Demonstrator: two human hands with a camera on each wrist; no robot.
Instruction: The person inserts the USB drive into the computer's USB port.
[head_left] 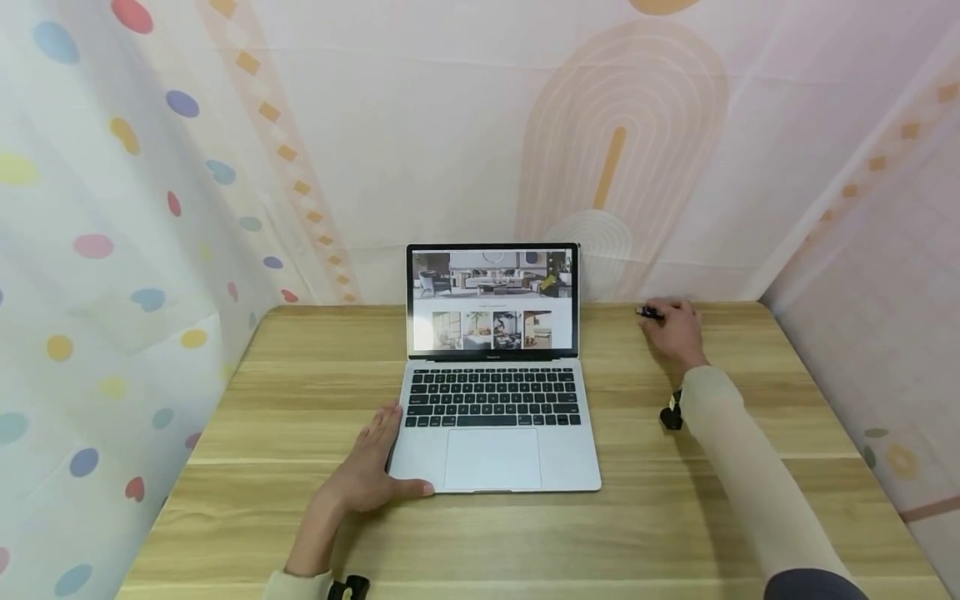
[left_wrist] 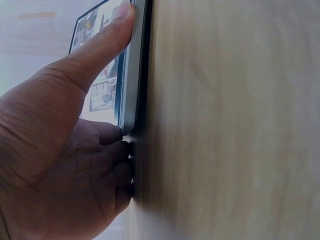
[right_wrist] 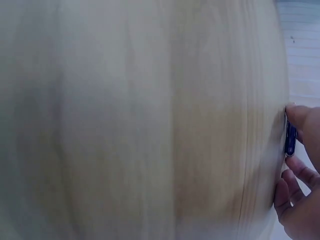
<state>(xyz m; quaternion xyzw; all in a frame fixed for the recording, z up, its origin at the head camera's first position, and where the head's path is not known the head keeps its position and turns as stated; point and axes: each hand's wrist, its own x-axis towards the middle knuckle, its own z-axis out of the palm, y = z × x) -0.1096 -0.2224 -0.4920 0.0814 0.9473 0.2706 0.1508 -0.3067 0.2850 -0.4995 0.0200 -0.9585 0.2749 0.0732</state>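
Observation:
An open silver laptop [head_left: 493, 458] stands on the wooden table, its screen showing a web page with room pictures. My left hand [head_left: 367, 471] rests at its front left corner. The thumb lies on the front edge, and the straight fingers lie along the left side, touching it. In the left wrist view the left hand [left_wrist: 60, 155] shows beside the laptop's edge [left_wrist: 131, 100]. Near the table's back edge, right of the screen, my right hand [head_left: 677, 332] pinches a small dark USB flash drive [head_left: 651, 312] with a metal end. The flash drive [right_wrist: 290, 140] looks dark blue in the right wrist view.
The wooden table [head_left: 300, 375] ends at the back against a patterned curtain [head_left: 450, 125]. Dotted cloth [head_left: 90, 292] hangs on the left, and another patterned cloth [head_left: 862, 350] on the right. A black wrist device [head_left: 672, 412] sits at the right cuff.

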